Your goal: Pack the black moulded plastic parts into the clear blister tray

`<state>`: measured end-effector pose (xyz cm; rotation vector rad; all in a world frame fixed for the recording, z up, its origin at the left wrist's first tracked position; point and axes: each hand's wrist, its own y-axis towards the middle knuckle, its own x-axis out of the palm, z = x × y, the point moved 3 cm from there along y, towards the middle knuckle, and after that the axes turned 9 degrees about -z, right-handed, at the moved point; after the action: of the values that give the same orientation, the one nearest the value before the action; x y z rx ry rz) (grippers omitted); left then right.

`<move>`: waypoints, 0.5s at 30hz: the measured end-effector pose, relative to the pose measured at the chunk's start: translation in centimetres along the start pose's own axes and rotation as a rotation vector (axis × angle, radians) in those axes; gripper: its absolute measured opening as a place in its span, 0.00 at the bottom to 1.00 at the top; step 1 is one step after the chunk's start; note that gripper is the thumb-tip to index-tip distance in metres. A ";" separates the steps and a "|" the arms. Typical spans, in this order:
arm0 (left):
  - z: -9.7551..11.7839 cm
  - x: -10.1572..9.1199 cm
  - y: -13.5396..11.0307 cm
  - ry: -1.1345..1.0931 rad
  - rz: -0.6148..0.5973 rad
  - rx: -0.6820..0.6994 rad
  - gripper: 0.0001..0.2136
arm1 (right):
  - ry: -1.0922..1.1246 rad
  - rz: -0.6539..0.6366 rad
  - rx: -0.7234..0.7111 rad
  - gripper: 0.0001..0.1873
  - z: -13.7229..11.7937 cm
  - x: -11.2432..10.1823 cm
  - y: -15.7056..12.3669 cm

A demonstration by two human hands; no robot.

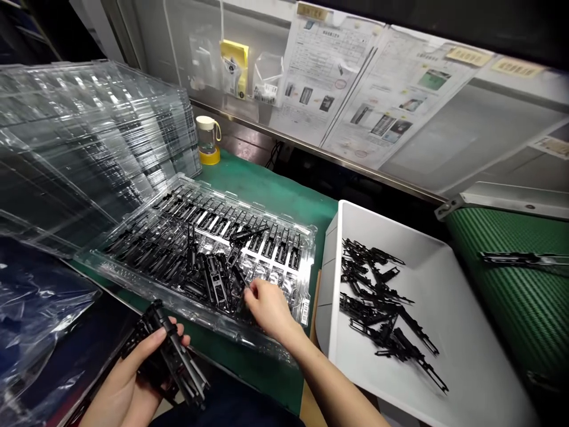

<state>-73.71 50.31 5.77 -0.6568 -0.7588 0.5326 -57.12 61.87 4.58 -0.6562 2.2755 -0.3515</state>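
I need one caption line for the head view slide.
Left hand holds black plastic parts; right hand touches the clear tray.

My left hand point(128, 379) sits low and close to me, palm up with fingers curled shut, while my right hand point(267, 308) reaches forward on a bare, extended forearm, fingertips pinched downward.

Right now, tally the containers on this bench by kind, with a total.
Clear plastic tray lying open with black parts: 1
Stack of clear empty trays: 1 stack, number of trays cannot be told
White bin: 1
Small jar with white lid: 1
Total: 4, counting the stack as one
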 end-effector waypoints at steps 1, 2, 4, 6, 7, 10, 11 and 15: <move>-0.1 0.1 -0.2 0.009 -0.013 -0.012 0.08 | 0.060 -0.025 0.006 0.09 0.2 -0.3 -0.3; -0.1 0.3 -0.3 0.024 -0.033 -0.023 0.09 | 0.128 -0.057 0.013 0.09 0.4 -0.6 -0.7; -0.3 0.7 -0.4 0.070 -0.103 -0.050 0.10 | 0.271 -0.124 0.027 0.08 0.5 -1.3 -2.1; -0.6 1.3 -0.4 0.112 -0.213 -0.072 0.10 | 0.384 -0.172 0.033 0.08 0.5 -1.9 -3.7; -0.7 1.7 -0.5 0.125 -0.276 -0.083 0.09 | 0.438 -0.199 0.033 0.08 0.3 -2.0 -4.6; -0.7 2.7 -1.0 0.139 -0.400 -0.097 0.07 | 0.686 -0.352 0.004 0.07 -0.6 -1.6 -7.2; -0.6 3.0 -1.4 0.144 -0.420 -0.090 0.07 | 0.781 -0.410 -0.013 0.07 -1.0 -1.3 -7.9; -0.3 3.5 -2.9 0.142 -0.396 -0.097 0.15 | 1.037 -0.584 -0.008 0.10 -2.4 -0.8 -10.0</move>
<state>-70.76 50.51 9.19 -0.6067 -0.7590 0.0864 -54.81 54.14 11.03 -1.3737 2.9705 -1.1828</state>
